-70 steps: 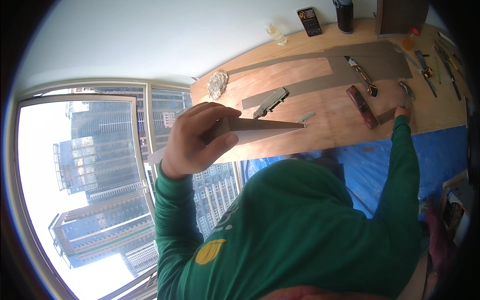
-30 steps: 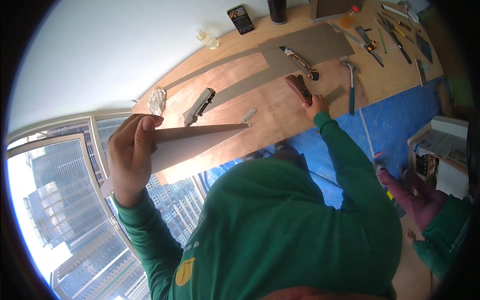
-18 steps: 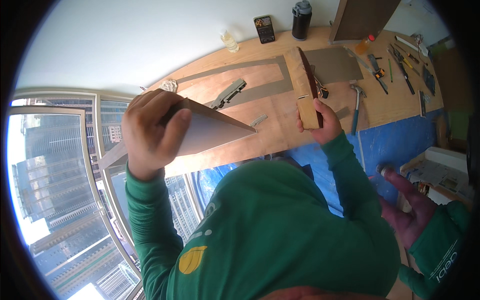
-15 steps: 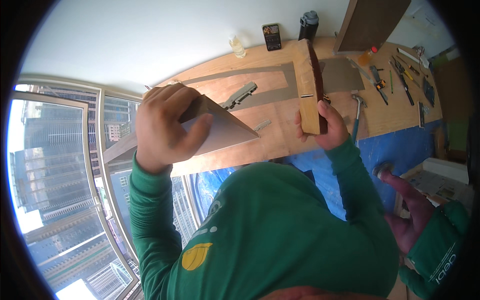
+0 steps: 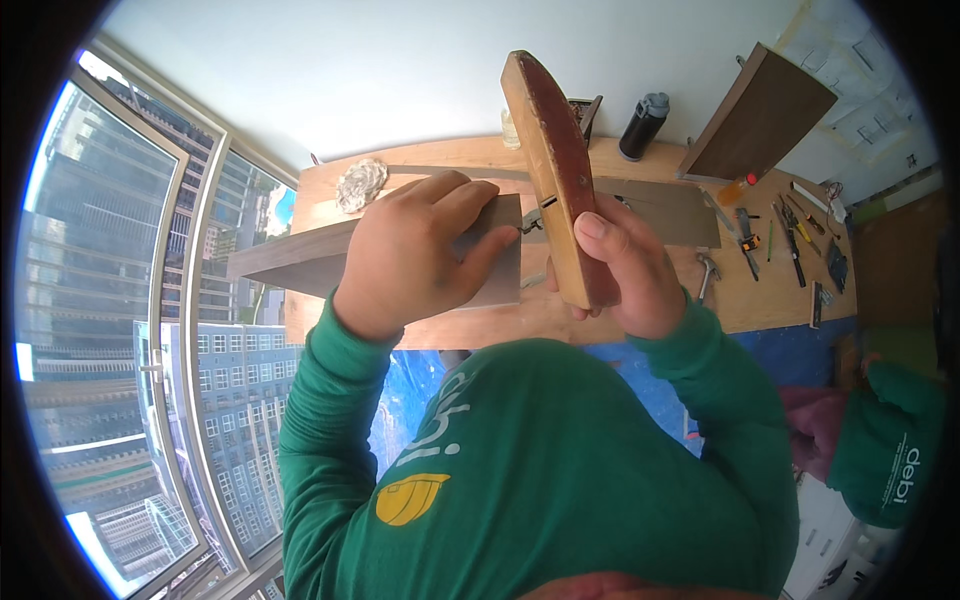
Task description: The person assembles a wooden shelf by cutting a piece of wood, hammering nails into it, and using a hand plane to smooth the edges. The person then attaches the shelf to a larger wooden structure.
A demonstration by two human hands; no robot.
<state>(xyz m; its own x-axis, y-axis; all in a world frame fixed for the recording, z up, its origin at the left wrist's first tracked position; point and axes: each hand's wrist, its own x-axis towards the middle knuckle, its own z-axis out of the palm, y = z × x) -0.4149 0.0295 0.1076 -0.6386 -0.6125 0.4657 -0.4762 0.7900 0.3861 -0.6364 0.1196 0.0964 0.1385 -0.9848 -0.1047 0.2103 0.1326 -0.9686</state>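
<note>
A grey-brown cabinet panel extends left from under my left hand. The fingers of that hand curl over its top edge, with the thumb on the near face by the panel's end. A metal hinge shows just past that end. Raised in my right hand is a long wooden sanding block with a dark red, rough-looking face and a small dark slot in its side. It stands nearly upright, gripped by its lower end, close to the panel's end. My right fingertips are mostly hidden behind the block.
A crumpled white cloth lies at the bench's far left. Behind the block are a bottle and a dark phone, partly hidden; a black flask and a brown panel stand farther right. A hammer and several hand tools lie at right. A co-worker's sleeve shows lower right.
My right hand has brought the sanding block left, toward the panel, and its top now tilts left. My left hand has moved right and sits at the panel's end. The view has shifted.
</note>
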